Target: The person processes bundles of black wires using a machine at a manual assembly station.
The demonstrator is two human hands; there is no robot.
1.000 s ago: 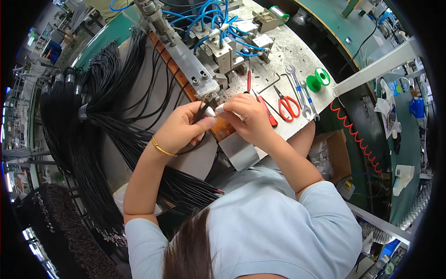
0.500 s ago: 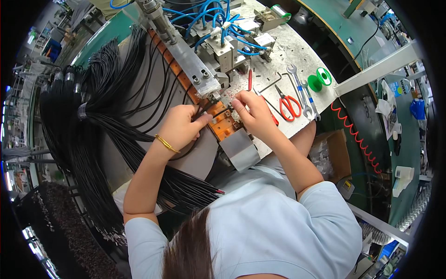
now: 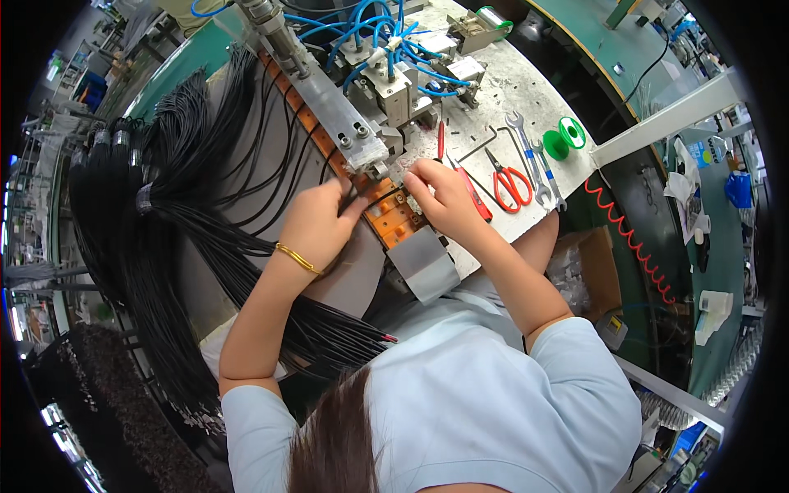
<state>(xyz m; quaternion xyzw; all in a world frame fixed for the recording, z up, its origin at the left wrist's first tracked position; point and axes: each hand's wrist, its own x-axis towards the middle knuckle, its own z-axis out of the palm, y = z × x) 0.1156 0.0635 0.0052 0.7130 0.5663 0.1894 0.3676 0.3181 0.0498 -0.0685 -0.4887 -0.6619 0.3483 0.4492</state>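
A short stretch of black cable [image 3: 381, 200] lies across the orange fixture rail [image 3: 396, 226], between my two hands. My right hand [image 3: 444, 197] is at the right side of the rail, with thumb and forefinger pinched at the cable's end. To the left of the rail, my left hand [image 3: 316, 226] is close to the cable; its fingertips are smeared by motion, so its grip is unclear. Just beyond both hands stands the metal head [image 3: 362, 148] of a pneumatic machine. Left of my left hand, a thick tied bundle of black cables [image 3: 177, 201] spreads over the grey surface.
On the white tabletop at right lie red-handled pliers [image 3: 513, 187], wrenches [image 3: 526, 152], a red-handled tool [image 3: 477, 200] and a green spool [image 3: 567, 140]. Blue air hoses [image 3: 386, 41] crowd the machine top. A cardboard box [image 3: 596, 271] stands below the table's right edge.
My left hand has shifted slightly up toward the machine head, its fingers now blurred. My right hand has moved slightly left, still pinching by the rail.
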